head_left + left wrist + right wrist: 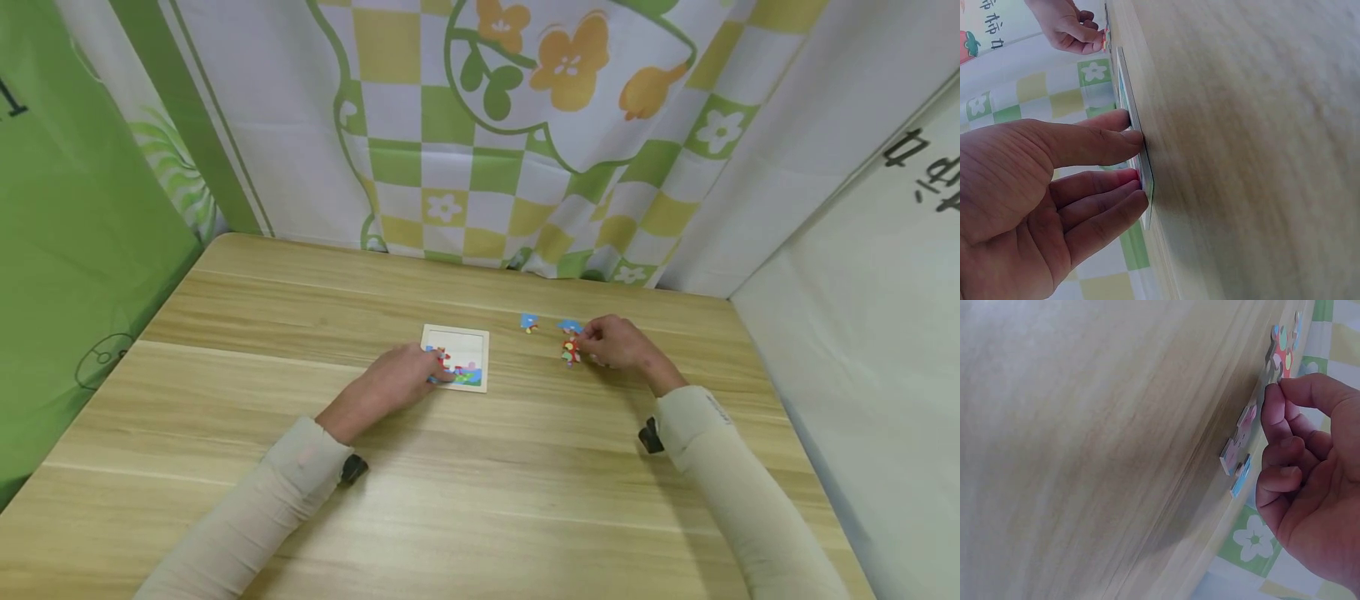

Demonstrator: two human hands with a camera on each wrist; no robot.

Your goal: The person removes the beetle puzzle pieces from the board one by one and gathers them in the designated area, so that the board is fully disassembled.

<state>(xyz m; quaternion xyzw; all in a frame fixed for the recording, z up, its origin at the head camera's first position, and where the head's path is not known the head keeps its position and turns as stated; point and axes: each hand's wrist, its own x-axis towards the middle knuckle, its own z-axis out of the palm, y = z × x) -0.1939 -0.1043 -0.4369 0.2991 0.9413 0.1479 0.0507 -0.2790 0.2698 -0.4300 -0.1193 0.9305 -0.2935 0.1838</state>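
My left hand (401, 377) rests on the lower left of a square puzzle board (486, 354) with a pale wooden frame. Its thumb lies at the board's edge in the left wrist view, and the other fingers, fairly straight, touch the board. Colourful pieces fill the board's lower and left parts. Farther right, my right hand (618, 343) pinches a red, spotted puzzle piece (1284, 356) between thumb and index finger, low over the table. Its other fingers are curled. A pink puzzle piece (1238, 444) and a blue puzzle piece (1241, 477) lie beside that hand in the right wrist view.
Another blue puzzle piece (528, 322) lies on the wooden table (480, 483) between the board and my right hand, and one more blue piece (569, 326) lies just behind the red one. A checkered curtain (495, 200) hangs along the table's far edge.
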